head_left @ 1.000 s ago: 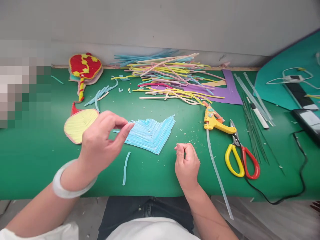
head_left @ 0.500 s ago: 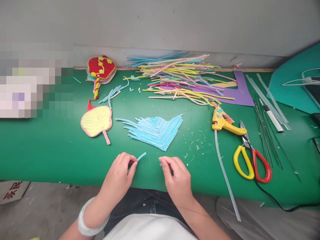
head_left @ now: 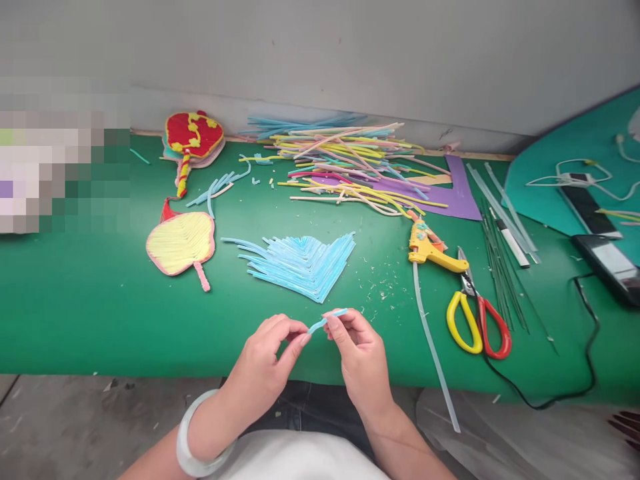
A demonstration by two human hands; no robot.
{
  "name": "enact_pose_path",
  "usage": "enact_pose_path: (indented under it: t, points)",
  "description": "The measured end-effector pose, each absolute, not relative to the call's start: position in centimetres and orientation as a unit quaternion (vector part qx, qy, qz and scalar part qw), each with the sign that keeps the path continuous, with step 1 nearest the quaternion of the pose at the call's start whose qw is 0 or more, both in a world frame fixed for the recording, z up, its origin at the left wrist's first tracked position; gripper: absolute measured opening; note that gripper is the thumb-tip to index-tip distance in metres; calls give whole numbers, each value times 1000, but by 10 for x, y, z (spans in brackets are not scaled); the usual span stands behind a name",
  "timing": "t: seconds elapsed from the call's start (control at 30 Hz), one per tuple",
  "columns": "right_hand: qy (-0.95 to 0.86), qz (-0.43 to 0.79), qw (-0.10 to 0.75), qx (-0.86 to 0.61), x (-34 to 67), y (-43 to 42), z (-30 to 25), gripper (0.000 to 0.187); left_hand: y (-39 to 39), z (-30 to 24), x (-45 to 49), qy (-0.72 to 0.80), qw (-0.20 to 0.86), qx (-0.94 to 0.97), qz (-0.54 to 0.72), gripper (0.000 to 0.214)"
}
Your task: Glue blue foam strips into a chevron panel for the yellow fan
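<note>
A short light-blue strip (head_left: 327, 321) is pinched between my two hands near the front edge of the green table (head_left: 100, 313). My left hand (head_left: 265, 363), with a white bangle on its wrist, grips the strip's left end. My right hand (head_left: 357, 353) grips its right part with thumb and fingers closed. Just beyond them lies a flat V-shaped piece made of blue strips (head_left: 300, 263). A yellow leaf-shaped fan with a pink handle (head_left: 181, 243) lies to the left.
A pile of coloured strips (head_left: 345, 163) and a purple sheet (head_left: 457, 190) lie at the back. A red and yellow fan (head_left: 193, 137) is back left. A yellow glue gun (head_left: 430, 247), scissors (head_left: 477, 313), thin sticks (head_left: 503, 267) and a black cable (head_left: 575, 373) are at the right.
My left hand came down from the blue V-shaped piece, picked up the short blue strip from the table, and my right hand has closed on its other end. The view shifted slightly.
</note>
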State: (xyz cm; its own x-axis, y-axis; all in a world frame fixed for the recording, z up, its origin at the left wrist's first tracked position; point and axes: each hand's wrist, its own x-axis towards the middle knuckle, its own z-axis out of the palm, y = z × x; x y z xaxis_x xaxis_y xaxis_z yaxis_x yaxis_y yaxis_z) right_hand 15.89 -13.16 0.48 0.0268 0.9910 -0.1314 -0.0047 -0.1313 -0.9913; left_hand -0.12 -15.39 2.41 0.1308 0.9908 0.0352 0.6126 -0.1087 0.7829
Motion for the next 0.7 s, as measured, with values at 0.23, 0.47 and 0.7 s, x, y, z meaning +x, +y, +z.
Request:
enact_pose_path:
  t: [0.23, 0.47, 0.7]
  points:
    - [-487, 562, 432, -511, 150, -137, 0, 20, -153, 23, 0, 584, 341, 661, 325, 17]
    - [-496, 560, 425, -510, 154, -132, 0, 22, -153, 21, -4, 571, 390, 669, 273, 23]
    - [-421, 557, 468, -542, 175, -123, 0, 20, -152, 22, -9, 563, 516, 606, 222, 27]
